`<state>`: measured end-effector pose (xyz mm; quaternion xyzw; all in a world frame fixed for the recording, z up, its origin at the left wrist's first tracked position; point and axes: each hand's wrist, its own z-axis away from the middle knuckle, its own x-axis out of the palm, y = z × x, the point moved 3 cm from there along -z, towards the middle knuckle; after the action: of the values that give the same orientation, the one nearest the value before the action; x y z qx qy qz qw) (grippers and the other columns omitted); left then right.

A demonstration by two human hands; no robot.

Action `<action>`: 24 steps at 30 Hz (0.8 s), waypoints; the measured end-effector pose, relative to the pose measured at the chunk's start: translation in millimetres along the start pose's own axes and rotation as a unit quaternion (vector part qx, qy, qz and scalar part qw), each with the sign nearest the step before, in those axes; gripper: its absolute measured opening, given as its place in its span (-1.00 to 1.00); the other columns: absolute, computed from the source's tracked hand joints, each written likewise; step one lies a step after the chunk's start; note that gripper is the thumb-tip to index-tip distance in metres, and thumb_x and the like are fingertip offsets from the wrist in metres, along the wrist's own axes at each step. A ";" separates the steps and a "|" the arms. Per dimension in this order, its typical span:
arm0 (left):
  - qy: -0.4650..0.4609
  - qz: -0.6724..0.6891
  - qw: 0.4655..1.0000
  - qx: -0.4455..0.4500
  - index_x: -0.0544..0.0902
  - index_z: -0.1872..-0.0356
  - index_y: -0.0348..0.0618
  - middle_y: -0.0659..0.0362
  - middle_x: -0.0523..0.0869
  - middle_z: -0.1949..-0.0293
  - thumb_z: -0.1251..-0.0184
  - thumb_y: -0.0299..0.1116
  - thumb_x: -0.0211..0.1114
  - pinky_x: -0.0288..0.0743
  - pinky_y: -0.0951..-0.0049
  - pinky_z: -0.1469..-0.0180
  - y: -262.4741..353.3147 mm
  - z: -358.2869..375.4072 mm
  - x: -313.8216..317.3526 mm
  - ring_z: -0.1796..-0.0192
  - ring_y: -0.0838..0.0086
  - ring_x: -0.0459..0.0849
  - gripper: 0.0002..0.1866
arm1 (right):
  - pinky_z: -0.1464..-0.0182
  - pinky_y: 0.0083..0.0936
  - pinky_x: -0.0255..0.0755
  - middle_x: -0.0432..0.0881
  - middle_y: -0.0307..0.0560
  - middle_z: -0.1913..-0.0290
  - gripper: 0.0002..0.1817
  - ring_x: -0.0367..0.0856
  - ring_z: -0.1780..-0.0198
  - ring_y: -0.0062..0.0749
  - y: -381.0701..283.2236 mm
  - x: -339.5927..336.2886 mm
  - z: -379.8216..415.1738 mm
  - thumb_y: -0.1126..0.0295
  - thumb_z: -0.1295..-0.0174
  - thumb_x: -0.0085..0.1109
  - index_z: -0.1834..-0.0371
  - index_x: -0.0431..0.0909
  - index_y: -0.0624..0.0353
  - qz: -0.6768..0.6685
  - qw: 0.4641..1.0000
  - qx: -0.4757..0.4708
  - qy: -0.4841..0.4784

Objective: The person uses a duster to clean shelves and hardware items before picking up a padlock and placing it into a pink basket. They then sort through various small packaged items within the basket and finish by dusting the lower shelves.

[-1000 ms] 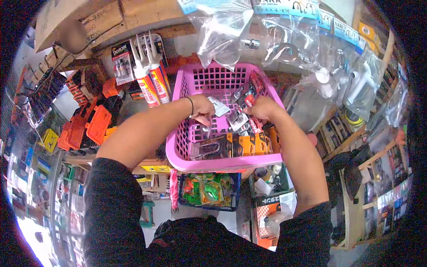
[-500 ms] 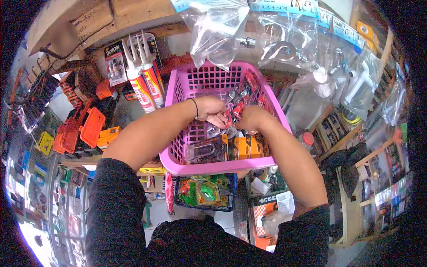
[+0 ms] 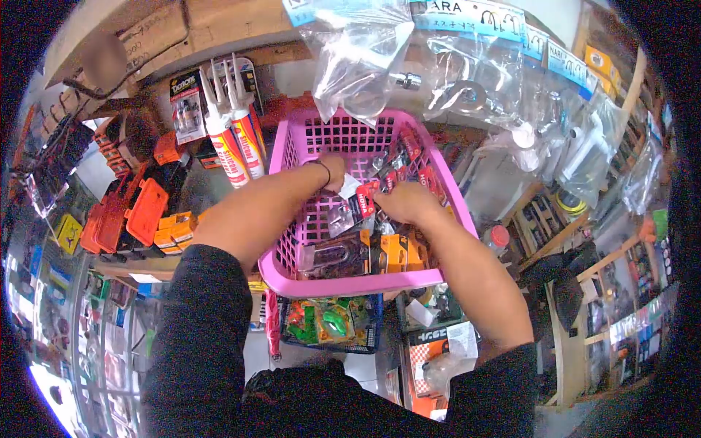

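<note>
A pink plastic basket (image 3: 350,283) holds small carded packets. My left hand (image 3: 334,171), with a dark band at the wrist, is closed inside its left half, and a whitish piece (image 3: 350,187) sticks out beside the fingers. What exactly this hand grips is hidden. My right hand (image 3: 403,202) pinches the edge of a red-carded clear packet (image 3: 364,200) near the basket's middle. More red packets (image 3: 428,179) lie along the right wall. Below the hands are a clear-and-dark pack (image 3: 336,255) and yellow-orange packs (image 3: 398,253).
Silicone tubes (image 3: 235,146) stand left of the basket, near orange cases (image 3: 146,212). Clear bags of metal parts (image 3: 467,84) hang above its back and right. A dark blue basket (image 3: 365,337) with colourful packets sits below. A red-lidded jar (image 3: 498,237) is at right.
My left hand has moved slightly left, apart from the right hand, and its fingers have curled out of sight. The red-carded packet now shows between the hands. The view has shifted slightly.
</note>
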<state>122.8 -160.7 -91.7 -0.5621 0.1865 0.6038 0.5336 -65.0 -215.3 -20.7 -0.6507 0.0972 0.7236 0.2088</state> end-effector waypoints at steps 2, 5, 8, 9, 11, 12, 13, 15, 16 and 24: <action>0.048 0.103 0.993 0.023 0.58 0.31 -0.16 -0.03 0.60 0.24 0.42 -0.35 0.22 0.47 0.29 0.13 -3.3 3.9 7.5 0.15 0.16 0.58 -0.58 | -0.02 -0.18 0.32 0.50 0.21 0.10 -0.30 0.49 0.06 0.01 -2.8 -6.9 7.8 -0.19 -0.08 -0.27 0.16 0.51 0.30 -0.002 1.000 -0.015 -0.027; 0.000 0.052 0.996 0.077 0.43 0.00 -0.09 0.00 0.57 0.15 0.57 -0.47 0.26 0.45 0.23 0.07 12.2 17.8 5.6 0.02 0.18 0.52 -0.23 | 0.04 -0.19 0.38 0.53 0.18 0.14 -0.36 0.51 0.09 -0.01 6.0 5.0 -2.9 -0.15 -0.04 -0.11 0.19 0.52 0.29 -0.005 1.000 0.003 0.000; 0.044 0.090 0.988 0.115 0.41 -0.02 -0.05 0.00 0.53 0.06 0.61 -0.51 0.26 0.45 0.17 0.09 15.2 24.1 -5.5 -0.06 0.24 0.46 -0.19 | 0.07 -0.22 0.40 0.54 0.17 0.15 -0.42 0.52 0.10 -0.03 4.9 -3.5 3.3 -0.09 -0.02 -0.04 0.23 0.54 0.28 -0.016 1.000 0.009 0.024; 0.036 0.078 0.992 0.094 0.42 0.00 -0.04 -0.01 0.55 0.10 0.62 -0.51 0.26 0.46 0.17 0.13 16.4 33.0 -18.6 -0.01 0.24 0.50 -0.20 | 0.08 -0.24 0.41 0.54 0.16 0.15 -0.45 0.52 0.10 -0.04 3.4 -7.5 7.1 -0.06 -0.01 0.00 0.24 0.54 0.28 -0.034 0.999 0.020 0.038; -0.006 0.040 0.996 0.082 0.45 0.06 -0.03 -0.01 0.61 0.24 0.64 -0.52 0.25 0.48 0.16 0.26 12.1 30.9 -24.0 0.19 0.19 0.60 -0.25 | 0.08 -0.24 0.41 0.54 0.15 0.15 -0.47 0.53 0.10 -0.05 1.9 -9.3 7.7 -0.04 -0.01 0.01 0.24 0.54 0.27 -0.035 0.998 0.029 0.046; -0.005 0.043 0.996 0.081 0.45 0.06 -0.03 -0.01 0.61 0.24 0.64 -0.52 0.25 0.48 0.16 0.26 12.6 28.1 -19.3 0.19 0.19 0.60 -0.25 | 0.08 -0.24 0.41 0.55 0.13 0.16 -0.48 0.53 0.10 -0.06 2.3 -11.3 7.9 -0.02 -0.01 0.01 0.25 0.55 0.27 -0.033 0.997 0.037 0.058; -0.006 0.021 0.995 0.094 0.49 0.14 -0.04 0.02 0.63 0.32 0.65 -0.51 0.25 0.48 0.18 0.30 12.7 24.9 -17.0 0.26 0.17 0.61 -0.31 | 0.07 -0.25 0.41 0.55 0.11 0.16 -0.51 0.53 0.10 -0.08 1.8 -10.3 6.2 0.00 -0.01 0.03 0.24 0.55 0.24 -0.015 0.998 0.034 0.045; 0.156 0.077 0.976 0.132 0.59 0.38 -0.03 0.05 0.64 0.44 0.60 -0.51 0.25 0.47 0.19 0.37 7.2 13.6 -1.0 0.35 0.18 0.62 -0.53 | 0.06 -0.25 0.39 0.54 0.18 0.17 -0.48 0.52 0.11 -0.03 1.3 -10.1 7.4 -0.01 -0.02 0.02 0.26 0.54 0.30 -0.025 0.997 0.038 0.061; 0.161 0.074 0.975 0.131 0.59 0.38 -0.03 0.05 0.64 0.44 0.60 -0.51 0.25 0.47 0.19 0.37 7.0 -10.1 33.3 0.35 0.18 0.62 -0.53 | 0.05 -0.25 0.38 0.52 0.25 0.19 -0.45 0.51 0.11 0.02 1.3 -10.2 9.6 -0.03 -0.03 0.02 0.29 0.53 0.36 -0.038 0.996 0.043 0.070; -0.013 0.037 0.998 0.047 0.57 0.25 -0.31 -0.03 0.62 0.26 0.06 -0.13 0.08 0.48 0.30 0.15 -9.0 1.0 15.8 0.16 0.28 0.61 -0.56 | 0.04 -0.24 0.37 0.53 0.28 0.22 -0.48 0.51 0.13 0.05 5.0 -13.7 12.5 0.03 0.01 0.06 0.29 0.52 0.37 -0.036 0.997 0.023 0.071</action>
<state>133.2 -149.8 -101.8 -0.5213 0.2285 0.6209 0.5390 -77.6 -217.0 -6.2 -0.6989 0.1050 0.6649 0.2418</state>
